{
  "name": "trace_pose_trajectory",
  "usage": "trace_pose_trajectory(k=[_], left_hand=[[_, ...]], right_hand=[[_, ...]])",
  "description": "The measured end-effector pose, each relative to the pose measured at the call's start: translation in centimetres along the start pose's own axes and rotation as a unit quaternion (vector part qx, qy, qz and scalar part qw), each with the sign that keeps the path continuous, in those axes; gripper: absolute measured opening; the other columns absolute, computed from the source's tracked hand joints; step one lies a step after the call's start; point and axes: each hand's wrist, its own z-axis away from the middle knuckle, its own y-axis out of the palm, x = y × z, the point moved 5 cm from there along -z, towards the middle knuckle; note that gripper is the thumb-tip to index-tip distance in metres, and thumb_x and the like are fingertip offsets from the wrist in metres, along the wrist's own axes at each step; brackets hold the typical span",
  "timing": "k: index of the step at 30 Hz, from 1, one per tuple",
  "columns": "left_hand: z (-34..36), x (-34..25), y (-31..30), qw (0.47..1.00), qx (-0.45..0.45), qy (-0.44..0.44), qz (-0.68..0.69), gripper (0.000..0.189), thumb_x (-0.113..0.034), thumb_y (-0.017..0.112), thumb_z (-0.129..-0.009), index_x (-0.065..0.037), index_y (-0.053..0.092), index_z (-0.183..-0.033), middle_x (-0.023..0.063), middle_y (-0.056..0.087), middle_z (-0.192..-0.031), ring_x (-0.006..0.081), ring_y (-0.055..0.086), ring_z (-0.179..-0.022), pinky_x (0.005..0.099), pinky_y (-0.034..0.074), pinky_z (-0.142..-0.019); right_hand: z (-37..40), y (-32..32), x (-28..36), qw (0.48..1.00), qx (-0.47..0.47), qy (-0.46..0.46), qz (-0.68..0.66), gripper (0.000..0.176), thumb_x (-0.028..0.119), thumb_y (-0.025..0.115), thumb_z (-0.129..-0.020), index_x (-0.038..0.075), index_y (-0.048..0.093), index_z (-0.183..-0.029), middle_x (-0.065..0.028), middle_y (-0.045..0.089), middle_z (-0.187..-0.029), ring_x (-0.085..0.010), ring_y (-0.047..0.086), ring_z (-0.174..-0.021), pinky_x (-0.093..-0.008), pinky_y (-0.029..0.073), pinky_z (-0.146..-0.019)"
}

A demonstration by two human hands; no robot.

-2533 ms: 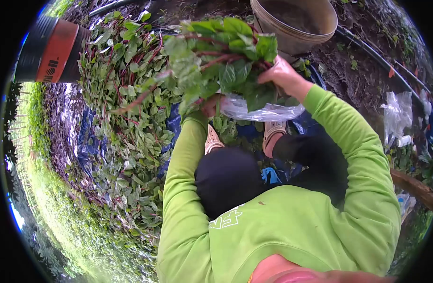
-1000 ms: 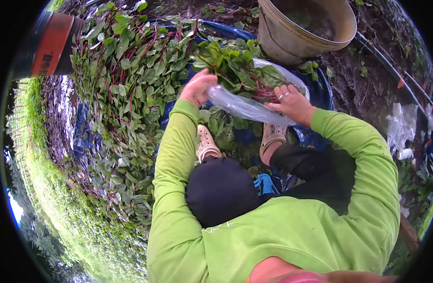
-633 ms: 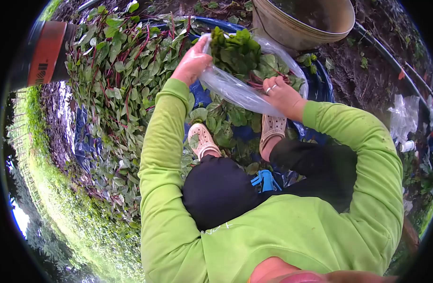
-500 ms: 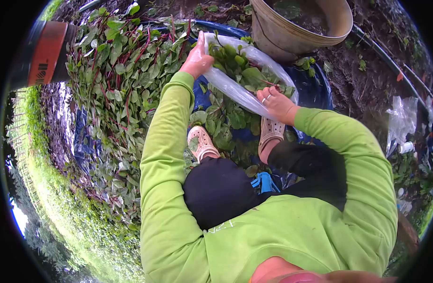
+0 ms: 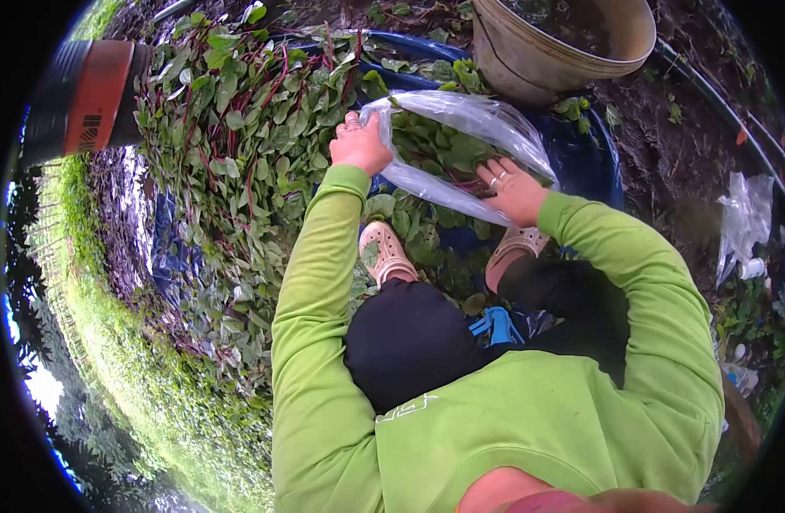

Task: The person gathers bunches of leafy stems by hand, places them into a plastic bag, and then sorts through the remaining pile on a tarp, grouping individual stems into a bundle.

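A clear plastic bag lies with its mouth spread, and leafy greens fill the inside that shows. My left hand grips the bag's left rim, fingers bent over the plastic. At the right side of the mouth, my right hand rests with fingers stretched out against the greens and the rim; its palm side is hidden. Beside the bag, a large heap of red-stemmed leafy greens spreads to the left over a blue tarp.
A worn bucket with dark contents stands beyond the bag. At the upper left is a black and red drum. My clog-clad feet are close to the bag. Crumpled clear plastic and a pipe lie on the right; a blue object is between my legs.
My left hand's fingers have folded from extended to bent over the rim. My right hand's fingers have straightened from a curl over the leaves. The bag's mouth looks wider, and the view has shifted slightly.
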Motion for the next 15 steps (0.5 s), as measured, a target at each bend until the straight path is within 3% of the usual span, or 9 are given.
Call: trace_pose_trajectory(k=[4,5,7,9,10,11,12,14,15], left_hand=[[-2.7,-0.9,0.5,0.99,-0.005,-0.008,0.139,0.084,-0.046,0.065,-0.088,-0.014,0.038,-0.16,0.0282,0.035,-0.163,0.0374,0.035,-0.153,0.0453,0.04,-0.118],[-4.0,-1.0,1.4,0.988,-0.069,-0.003,0.137,0.076,-0.035,0.066,-0.088,-0.012,0.043,-0.157,0.0293,0.043,-0.156,0.0387,0.044,-0.147,0.0444,0.043,-0.116],[-5.6,-0.9,2.7,0.984,-0.096,0.007,0.148,0.073,-0.025,0.066,-0.088,-0.012,0.044,-0.157,0.0291,0.041,-0.159,0.0389,0.047,-0.145,0.0431,0.044,-0.115],[-6.4,-1.2,2.9,0.978,-0.107,0.003,0.181,0.079,-0.007,0.063,-0.086,-0.014,0.039,-0.161,0.0316,0.046,-0.154,0.0406,0.057,-0.135,0.0397,0.047,-0.111],[-7.7,-0.5,3.9,0.957,-0.11,0.011,0.267,0.079,-0.005,0.061,-0.085,-0.013,0.039,-0.161,0.0302,0.051,-0.149,0.0399,0.06,-0.131,0.0388,0.048,-0.109],[-9.6,0.8,5.3,0.93,-0.11,0.021,0.35,0.078,-0.003,0.059,-0.085,-0.011,0.04,-0.16,0.0287,0.057,-0.143,0.0391,0.063,-0.127,0.038,0.05,-0.106],[-10.5,1.3,6.0,0.895,-0.107,0.029,0.432,0.078,-0.001,0.057,-0.084,-0.01,0.04,-0.16,0.0272,0.062,-0.138,0.0383,0.065,-0.124,0.0371,0.051,-0.104],[-6.7,0.4,4.5,0.678,-0.02,-0.01,0.735,0.072,0.014,0.044,-0.08,-0.001,0.052,-0.151,0.014,0.071,-0.12,0.0276,0.071,-0.099,0.0394,0.057,-0.084],[-7.8,0.9,5.4,0.629,0.01,0.024,0.777,0.068,0.014,0.042,-0.081,0.0,0.056,-0.146,0.0139,0.071,-0.117,0.0266,0.07,-0.093,0.0387,0.057,-0.08]], right_hand=[[3.7,-7.1,-2.3,0.965,-0.155,-0.039,-0.206,0.024,0.015,0.074,-0.076,0.017,0.077,-0.1,-0.0132,0.065,-0.13,-0.0344,0.058,-0.125,-0.0469,0.044,-0.108],[5.4,-9.1,-3.0,0.953,-0.246,0.036,-0.171,0.022,0.01,0.073,-0.073,0.013,0.075,-0.095,-0.0091,0.069,-0.114,-0.031,0.062,-0.114,-0.0442,0.047,-0.102],[8.1,-6.7,-5.5,0.889,-0.283,0.316,-0.175,0.056,0.015,0.079,-0.071,0.014,0.063,-0.125,-0.0132,0.062,-0.127,-0.0357,0.056,-0.123,-0.0478,0.045,-0.106],[9.9,-0.5,-6.6,0.72,-0.21,0.51,-0.421,0.077,0.024,0.084,-0.075,0.016,0.049,-0.144,-0.0125,0.057,-0.136,-0.0354,0.052,-0.129,-0.0577,0.04,-0.108],[10.5,2.5,-5.8,0.564,-0.113,0.551,-0.605,0.086,0.03,0.086,-0.078,0.018,0.042,-0.151,-0.0113,0.054,-0.139,-0.0346,0.049,-0.131,-0.0634,0.037,-0.108],[10.5,3.2,-5.1,0.513,-0.004,0.506,-0.693,0.075,0.037,0.083,-0.084,0.016,0.049,-0.147,-0.0081,0.058,-0.134,-0.0329,0.05,-0.13,-0.0716,0.033,-0.105],[10.4,4.4,-5.4,0.475,-0.069,0.505,-0.717,0.057,0.033,0.077,-0.089,0.016,0.056,-0.139,-0.0075,0.061,-0.122,-0.03,0.055,-0.119,-0.0659,0.039,-0.1],[10.1,7.1,-6.6,0.356,-0.233,0.502,-0.753,0.027,0.028,0.066,-0.099,0.013,0.066,-0.122,-0.006,0.067,-0.098,-0.024,0.063,-0.096,-0.0533,0.05,-0.087],[9.8,7.1,-7.3,0.318,-0.296,0.476,-0.765,0.021,0.027,0.064,-0.1,0.012,0.066,-0.115,-0.005,0.065,-0.092,-0.0222,0.061,-0.087,-0.0486,0.049,-0.079]])
